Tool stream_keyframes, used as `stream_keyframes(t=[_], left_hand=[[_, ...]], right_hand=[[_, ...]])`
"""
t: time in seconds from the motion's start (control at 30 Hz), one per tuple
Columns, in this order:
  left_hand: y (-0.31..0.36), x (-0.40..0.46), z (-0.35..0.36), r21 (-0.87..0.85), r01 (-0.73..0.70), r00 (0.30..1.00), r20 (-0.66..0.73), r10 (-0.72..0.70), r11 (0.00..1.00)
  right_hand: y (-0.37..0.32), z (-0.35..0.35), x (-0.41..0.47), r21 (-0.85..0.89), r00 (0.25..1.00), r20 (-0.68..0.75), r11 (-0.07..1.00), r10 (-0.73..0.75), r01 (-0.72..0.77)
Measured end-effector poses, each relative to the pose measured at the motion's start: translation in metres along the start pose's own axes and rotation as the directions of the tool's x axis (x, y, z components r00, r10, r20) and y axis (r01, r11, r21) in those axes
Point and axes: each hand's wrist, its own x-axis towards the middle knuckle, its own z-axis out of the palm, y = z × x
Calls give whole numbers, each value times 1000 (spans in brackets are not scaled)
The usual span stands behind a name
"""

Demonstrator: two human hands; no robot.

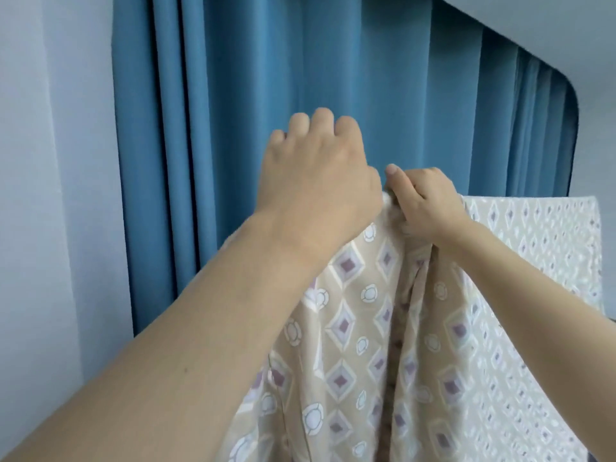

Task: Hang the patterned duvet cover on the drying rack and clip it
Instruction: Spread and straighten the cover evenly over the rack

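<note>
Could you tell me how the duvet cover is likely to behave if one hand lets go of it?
Probably floppy: the duvet cover hangs in soft folds below the right hand. It would likely sag or slide, since no clip is visible. It seems light: the left hand and right hand bunch it at the top.

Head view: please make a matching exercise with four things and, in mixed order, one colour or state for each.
Things:
1. curtain
2. duvet cover
3. right hand
4. wall

States:
A. grips gathered fabric
B. blue, hanging in folds
C. pale and plain
D. beige with diamonds

Pairs: 1-B, 2-D, 3-A, 4-C
</note>
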Motion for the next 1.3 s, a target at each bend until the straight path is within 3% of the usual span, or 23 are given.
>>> stream_keyframes(t=[0.07, 0.2, 0.47, 0.63, 0.8, 0.93, 1.07, 1.3], left_hand=[[23, 14, 20, 28, -66, 992, 114, 63, 997], [42, 22, 53, 176, -119, 954, 292, 64, 977], [51, 16, 60, 267, -105, 970, 238, 40, 958], [63, 32, 59, 277, 13, 910, 394, -126, 961], [127, 66, 93, 116, -70, 911, 412, 16, 991], [148, 66, 125, 178, -174, 891, 447, 78, 968], [148, 59, 128, 241, -132, 915, 403, 24, 962], [161, 58, 132, 310, -63, 918, 392, -67, 949]], right_hand=[[16, -2, 3, 6, 999, -38, 1000, 5, -5], [57, -1, 10, -11, 997, 41, 998, 64, -63], [152, -8, 8, -102, 990, -27, 985, 138, -140], [161, -9, 11, -110, 998, 11, 992, 64, -62], [160, -7, 14, -73, 1000, 10, 997, 12, -12], [193, -6, 16, -67, 1000, 5, 998, 10, -10], [249, -11, 19, -125, 997, -46, 990, 63, -68], [288, -13, 17, -84, 993, -77, 992, 85, -92]])
